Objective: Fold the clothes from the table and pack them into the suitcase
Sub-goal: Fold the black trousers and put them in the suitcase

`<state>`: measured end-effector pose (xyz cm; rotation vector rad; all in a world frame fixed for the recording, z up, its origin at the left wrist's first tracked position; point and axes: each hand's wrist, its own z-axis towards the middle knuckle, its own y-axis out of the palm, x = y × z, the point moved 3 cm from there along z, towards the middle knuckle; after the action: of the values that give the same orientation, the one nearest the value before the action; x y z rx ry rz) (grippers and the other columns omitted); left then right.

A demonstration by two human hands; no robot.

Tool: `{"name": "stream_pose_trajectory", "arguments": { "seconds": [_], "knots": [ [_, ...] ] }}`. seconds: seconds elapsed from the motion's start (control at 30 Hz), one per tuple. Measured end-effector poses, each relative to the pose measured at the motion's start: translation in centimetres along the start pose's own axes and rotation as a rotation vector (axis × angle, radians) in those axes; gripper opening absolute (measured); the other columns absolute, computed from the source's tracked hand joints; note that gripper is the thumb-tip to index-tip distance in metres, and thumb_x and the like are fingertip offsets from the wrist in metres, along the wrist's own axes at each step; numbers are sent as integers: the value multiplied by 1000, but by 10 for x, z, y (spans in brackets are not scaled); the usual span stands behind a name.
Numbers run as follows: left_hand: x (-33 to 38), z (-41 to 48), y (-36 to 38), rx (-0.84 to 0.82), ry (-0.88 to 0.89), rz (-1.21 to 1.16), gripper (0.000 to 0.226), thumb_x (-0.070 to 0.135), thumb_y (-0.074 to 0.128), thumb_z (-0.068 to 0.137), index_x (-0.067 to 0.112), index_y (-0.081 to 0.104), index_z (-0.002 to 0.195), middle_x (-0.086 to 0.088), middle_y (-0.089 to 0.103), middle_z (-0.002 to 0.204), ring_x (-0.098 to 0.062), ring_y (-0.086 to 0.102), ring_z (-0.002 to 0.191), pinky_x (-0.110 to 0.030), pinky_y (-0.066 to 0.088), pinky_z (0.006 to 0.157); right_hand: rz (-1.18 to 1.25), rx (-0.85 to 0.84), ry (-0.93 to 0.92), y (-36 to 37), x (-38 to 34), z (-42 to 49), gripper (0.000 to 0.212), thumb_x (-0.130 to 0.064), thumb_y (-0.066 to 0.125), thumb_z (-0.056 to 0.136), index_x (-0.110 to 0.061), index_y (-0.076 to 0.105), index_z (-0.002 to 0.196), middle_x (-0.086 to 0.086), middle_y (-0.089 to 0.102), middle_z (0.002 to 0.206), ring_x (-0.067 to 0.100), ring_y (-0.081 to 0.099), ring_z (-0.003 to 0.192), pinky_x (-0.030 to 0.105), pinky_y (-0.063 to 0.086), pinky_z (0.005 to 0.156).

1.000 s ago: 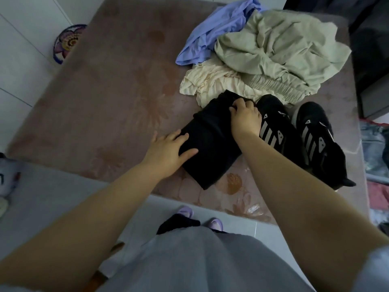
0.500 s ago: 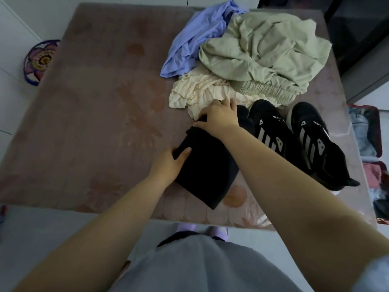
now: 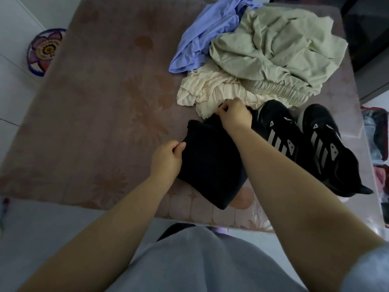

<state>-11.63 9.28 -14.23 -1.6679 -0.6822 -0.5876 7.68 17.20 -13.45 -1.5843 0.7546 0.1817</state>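
Note:
A folded black garment (image 3: 208, 163) lies near the front edge of the table (image 3: 101, 114). My left hand (image 3: 167, 160) grips its left edge, thumb on top and fingers curled under. At the garment's far end my right hand (image 3: 234, 116) pinches the top edge. Behind it lie a cream garment (image 3: 210, 91), a pale green garment (image 3: 275, 49) and a blue garment (image 3: 204, 36), all crumpled. The open suitcase (image 3: 376, 135) shows at the right edge, on the floor beside the table.
A pair of black shoes (image 3: 303, 142) with grey stripes stands on the table just right of the black garment. A colourful round object (image 3: 45, 50) lies on the floor past the table's left side. A dark cabinet (image 3: 370, 39) stands at the back right.
My left hand went from lying flat on the black garment to gripping its left edge. My right hand shifted along the far end and now pinches it. The view moved closer.

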Motion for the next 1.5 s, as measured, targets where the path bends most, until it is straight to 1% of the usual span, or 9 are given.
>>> {"name": "stream_pose_trajectory", "arguments": {
  "seconds": [0.13,0.23,0.43,0.53,0.63,0.8,1.03,1.27,1.5],
  "knots": [
    [-13,11,-4,-215,-107,0,40,25,48,97,16,43,58,0,42,58,-13,40,56,-23,26,52,-11,38,-159,5,3,-16,25,-37,56,92,-16,63,102,7,54,118,30,46,115,47,19,112],
    [-3,16,-10,-361,-105,-106,24,26,50,96,14,63,112,-1,60,101,-13,54,93,-25,40,79,-2,183,-251,-11,16,-57,42,-48,53,89,-19,58,119,8,45,131,30,35,126,46,8,114],
    [23,34,14,-539,-160,-152,73,53,50,89,20,21,148,0,38,145,-21,40,130,-30,34,104,577,130,356,3,62,-161,59,-47,63,84,-11,38,124,8,44,128,22,44,116,31,37,98],
    [35,42,20,-537,-187,-156,79,57,52,86,22,14,146,-3,37,145,-25,41,127,-35,37,101,1175,-145,773,21,62,-166,67,-50,73,74,-15,40,120,4,55,119,23,58,105,42,52,88],
    [46,45,21,-559,-254,-183,83,62,50,84,19,16,147,-2,37,144,-25,41,128,-30,35,95,1333,-147,753,16,59,-151,62,-47,76,72,-27,49,125,3,64,115,26,64,99,45,55,84],
    [57,37,21,-751,-457,-402,56,65,52,81,18,63,110,-5,66,114,-20,63,102,-32,47,89,1329,-56,649,14,52,-146,67,-39,80,70,-25,49,128,2,64,117,23,64,102,44,55,86],
    [74,3,-3,-871,-450,-507,62,46,82,54,16,69,106,-7,71,106,-22,68,97,-34,50,83,1455,-134,539,-5,50,-165,47,-28,71,84,-14,54,125,5,68,110,16,68,91,25,56,63],
    [135,-33,9,-853,-259,-727,58,31,92,34,15,77,87,-7,73,100,-22,69,91,-28,57,68,1316,37,255,-86,82,-164,76,-38,82,63,-20,50,128,-2,65,118,14,64,105,34,53,89],
    [221,-112,103,-861,-167,-870,36,15,66,69,13,65,105,-6,73,96,-20,69,88,-28,58,69,1323,-65,263,-175,205,-210,67,-44,81,64,-21,56,122,0,69,113,17,66,102,34,52,90]
  ]
}}
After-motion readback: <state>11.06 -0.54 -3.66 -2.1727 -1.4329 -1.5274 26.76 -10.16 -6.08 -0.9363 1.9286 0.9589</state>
